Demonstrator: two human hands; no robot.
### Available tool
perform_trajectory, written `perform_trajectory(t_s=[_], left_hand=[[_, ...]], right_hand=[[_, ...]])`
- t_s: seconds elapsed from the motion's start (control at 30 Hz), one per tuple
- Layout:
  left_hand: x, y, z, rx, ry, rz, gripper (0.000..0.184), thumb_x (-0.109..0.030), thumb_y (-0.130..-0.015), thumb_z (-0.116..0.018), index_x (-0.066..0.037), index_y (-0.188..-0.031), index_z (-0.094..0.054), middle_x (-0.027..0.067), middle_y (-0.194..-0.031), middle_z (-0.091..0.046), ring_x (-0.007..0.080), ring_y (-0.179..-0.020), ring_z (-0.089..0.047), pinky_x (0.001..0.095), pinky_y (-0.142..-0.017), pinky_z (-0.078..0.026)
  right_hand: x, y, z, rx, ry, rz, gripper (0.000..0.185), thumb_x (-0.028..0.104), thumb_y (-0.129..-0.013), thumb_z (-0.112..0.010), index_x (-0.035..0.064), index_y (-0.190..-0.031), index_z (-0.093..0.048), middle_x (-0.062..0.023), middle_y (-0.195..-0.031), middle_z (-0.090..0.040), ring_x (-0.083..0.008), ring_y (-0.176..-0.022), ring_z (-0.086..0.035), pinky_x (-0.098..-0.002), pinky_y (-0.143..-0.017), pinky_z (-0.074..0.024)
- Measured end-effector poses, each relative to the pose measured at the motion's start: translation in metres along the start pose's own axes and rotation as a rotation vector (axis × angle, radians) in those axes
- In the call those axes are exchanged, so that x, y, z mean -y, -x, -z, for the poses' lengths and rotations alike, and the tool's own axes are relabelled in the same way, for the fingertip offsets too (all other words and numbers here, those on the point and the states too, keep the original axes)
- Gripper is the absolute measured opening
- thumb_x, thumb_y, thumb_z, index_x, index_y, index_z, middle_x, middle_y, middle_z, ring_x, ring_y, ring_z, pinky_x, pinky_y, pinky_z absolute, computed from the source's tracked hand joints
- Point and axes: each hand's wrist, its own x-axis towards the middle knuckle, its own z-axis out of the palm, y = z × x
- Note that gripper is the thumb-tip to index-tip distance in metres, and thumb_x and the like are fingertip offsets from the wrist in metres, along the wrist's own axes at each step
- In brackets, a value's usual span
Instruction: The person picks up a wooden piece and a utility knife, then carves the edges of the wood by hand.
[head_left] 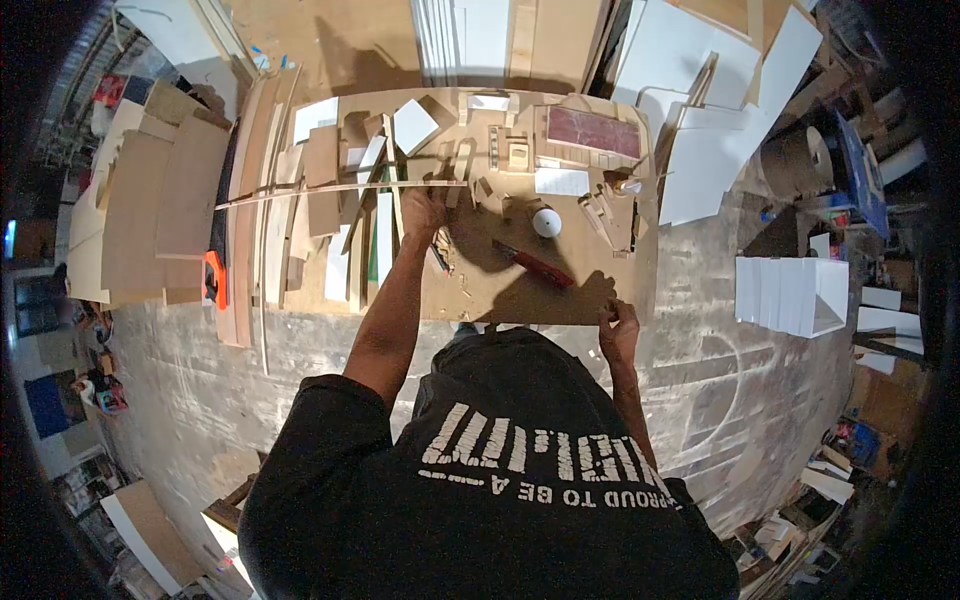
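My left hand reaches over the wooden worktable, its fingers closed around a long thin wooden strip that extends far to the left. Near the front right edge of the table is my right hand, fingers curled together; anything between the fingertips is too small to make out. A red-handled tool lies between the two hands, and beyond it is a round white object. Close to my left wrist lies a dark pen-like tool among small wood scraps.
Boards and strips cover the table's left side. A dark red rectangular piece and small wooden parts lie at the right. An orange handle sticks out left. White panels and a white box-like piece stand right.
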Motion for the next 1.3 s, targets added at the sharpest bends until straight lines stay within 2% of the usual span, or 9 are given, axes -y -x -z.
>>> perform_trajectory(t_s=[0.17,0.3,0.6,0.8,0.9,1.1,1.23,1.27,1.3], left_hand=[[0.019,-0.007,0.005,0.050,0.049,0.171,0.030,-0.024,-0.085,-0.069,0.005,-0.076,-0.069,0.0238,-0.069,-0.066,0.0356,-0.060,-0.069,0.0420,-0.052,-0.052],[-0.015,-0.008,0.034,0.079,0.116,0.386,0.030,-0.021,-0.086,-0.070,0.009,-0.084,-0.068,0.0216,-0.071,-0.069,0.0288,-0.062,-0.071,0.0427,-0.052,-0.052],[0.027,-0.008,0.016,0.104,0.200,0.319,0.027,-0.018,-0.085,-0.070,0.005,-0.100,-0.072,0.0234,-0.088,-0.073,0.0319,-0.078,-0.073,0.0419,-0.066,-0.056],[0.048,-0.011,0.002,0.162,0.295,0.379,0.028,-0.019,-0.082,-0.074,0.002,-0.100,-0.073,0.0219,-0.092,-0.074,0.0344,-0.087,-0.073,0.0426,-0.075,-0.055],[-0.001,-0.008,0.028,0.122,0.156,0.356,0.025,-0.018,-0.081,-0.074,0.002,-0.096,-0.073,0.0242,-0.088,-0.072,0.0370,-0.084,-0.072,0.0436,-0.074,-0.055],[0.023,-0.009,-0.001,-0.049,-0.106,0.009,0.019,-0.015,-0.077,-0.069,0.003,-0.084,-0.068,0.0253,-0.078,-0.068,0.0415,-0.076,-0.068,0.0477,-0.067,-0.053],[0.000,-0.004,-0.006,-0.106,-0.133,-0.177,0.018,-0.018,-0.078,-0.068,-0.001,-0.084,-0.069,0.0186,-0.082,-0.070,0.0390,-0.075,-0.068,0.0471,-0.067,-0.056],[-0.002,-0.007,-0.012,0.219,-0.308,0.135,0.023,-0.024,-0.081,-0.069,-0.002,-0.085,-0.070,0.0164,-0.087,-0.071,0.0379,-0.079,-0.070,0.0456,-0.072,-0.057],[-0.015,-0.006,-0.010,0.238,-0.332,0.134,0.025,-0.027,-0.082,-0.069,-0.002,-0.085,-0.071,0.0169,-0.088,-0.071,0.0378,-0.080,-0.070,0.0452,-0.073,-0.058]], right_hand=[[-0.003,0.009,-0.004,0.009,0.000,-0.018,0.024,0.009,-0.085,-0.071,-0.0018,-0.107,-0.068,-0.0157,-0.089,-0.065,-0.0255,-0.075,-0.064,-0.0373,-0.071,-0.0525],[0.006,0.012,-0.007,-0.004,-0.069,-0.027,0.025,0.010,-0.086,-0.071,-0.0022,-0.107,-0.067,-0.0162,-0.089,-0.065,-0.0258,-0.076,-0.064,-0.0373,-0.072,-0.0531],[0.005,0.011,-0.007,0.070,-0.019,-0.027,0.026,0.012,-0.086,-0.071,-0.0007,-0.108,-0.065,-0.0185,-0.099,-0.065,-0.0297,-0.083,-0.066,-0.0395,-0.075,-0.0545],[0.003,0.015,-0.007,0.004,-0.056,-0.031,0.025,0.012,-0.086,-0.071,-0.0027,-0.106,-0.068,-0.0177,-0.090,-0.066,-0.0263,-0.076,-0.065,-0.0372,-0.072,-0.0538],[0.000,0.018,-0.007,-0.004,-0.037,-0.045,0.024,0.012,-0.086,-0.071,-0.0028,-0.106,-0.068,-0.0176,-0.090,-0.066,-0.0262,-0.075,-0.066,-0.0364,-0.072,-0.0539],[-0.003,0.020,-0.006,0.019,0.002,-0.040,0.022,0.011,-0.088,-0.070,-0.0030,-0.104,-0.068,-0.0176,-0.089,-0.066,-0.0253,-0.074,-0.065,-0.0359,-0.069,-0.0533],[0.001,0.021,-0.003,-0.008,-0.021,-0.034,0.021,0.011,-0.088,-0.070,-0.0025,-0.103,-0.068,-0.0173,-0.090,-0.066,-0.0246,-0.071,-0.064,-0.0362,-0.067,-0.0528],[0.002,0.022,-0.003,-0.017,-0.039,-0.043,0.021,0.011,-0.088,-0.070,-0.0025,-0.103,-0.068,-0.0174,-0.090,-0.066,-0.0245,-0.071,-0.064,-0.0363,-0.067,-0.0528],[0.004,0.023,-0.003,-0.027,-0.057,-0.051,0.021,0.011,-0.088,-0.070,-0.0024,-0.104,-0.068,-0.0175,-0.091,-0.066,-0.0244,-0.070,-0.064,-0.0363,-0.067,-0.0528]])
